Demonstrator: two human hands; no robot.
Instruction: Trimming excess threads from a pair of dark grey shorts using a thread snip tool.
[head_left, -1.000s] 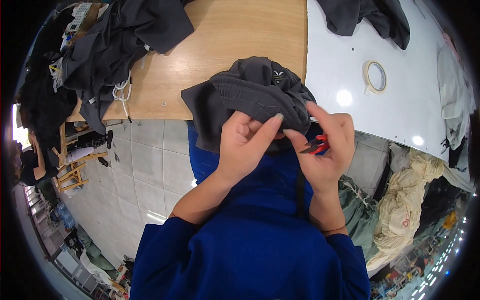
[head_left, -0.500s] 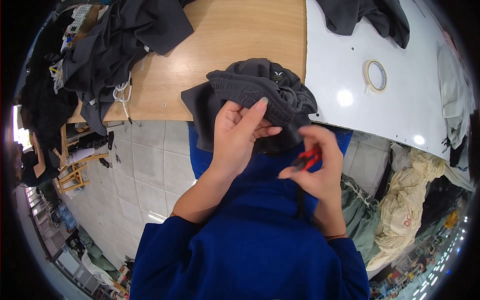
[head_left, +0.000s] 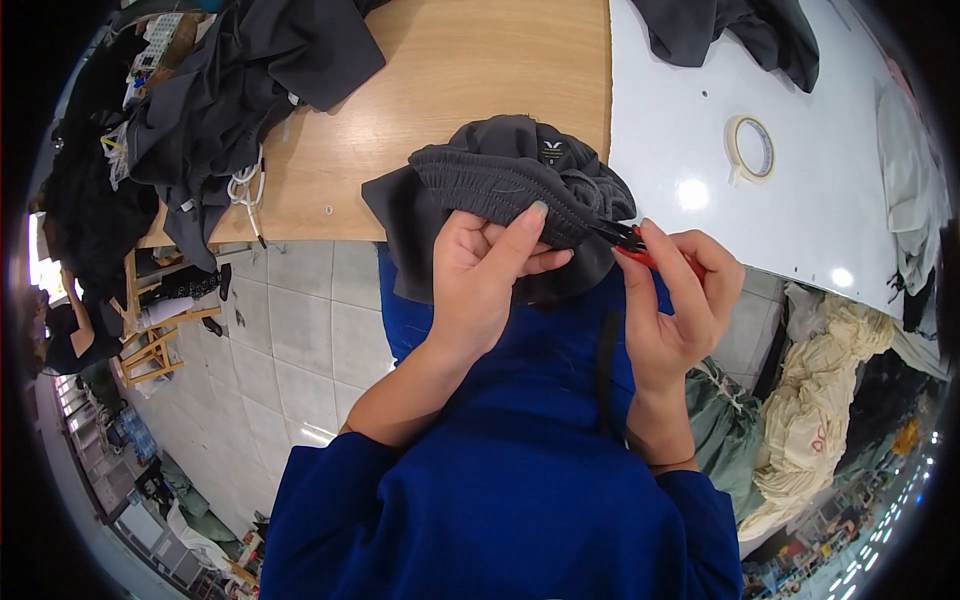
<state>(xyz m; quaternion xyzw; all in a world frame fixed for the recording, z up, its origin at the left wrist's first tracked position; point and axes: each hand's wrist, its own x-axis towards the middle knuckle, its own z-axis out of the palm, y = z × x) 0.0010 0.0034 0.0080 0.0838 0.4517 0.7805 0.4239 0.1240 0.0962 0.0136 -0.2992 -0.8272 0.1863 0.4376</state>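
Dark grey garment (head_left: 505, 145): lay bunched at the near edge of the wooden table (head_left: 480, 60), its gathered band (head_left: 475, 183) uppermost; lower folds hung past the table edge, below the band.
Band's long axis: slanted from far left to near right, so its right end pointed toward the snips (head_left: 632, 242).
Left hand (head_left: 478, 268): pinched the band's near edge, thumb on top and fingers curled beneath; of the two, it was nearer the band's middle.
Right hand (head_left: 685, 295): sat just off the band's right end, with the snips' red handle held between thumb and fingers.
Blades: dark, aimed left from the grip, overlapping the band's right end in the view; whether they touched cloth, or how far apart they stood, could not be told.
Wooden table: spread beyond the band, with a heap of dark cloth (head_left: 255, 90) and a white cord (head_left: 245, 185) to the band's left.
White tabletop (head_left: 680, 130): right of the band, bearing a roll of tape (head_left: 750, 150) and, farther off, another dark piece (head_left: 750, 35).
Room: tiled floor (head_left: 300, 310) lay near-left of the band, a wooden stool (head_left: 150, 355) farther left; a cream cloth bundle (head_left: 805, 400) slumped near-right.
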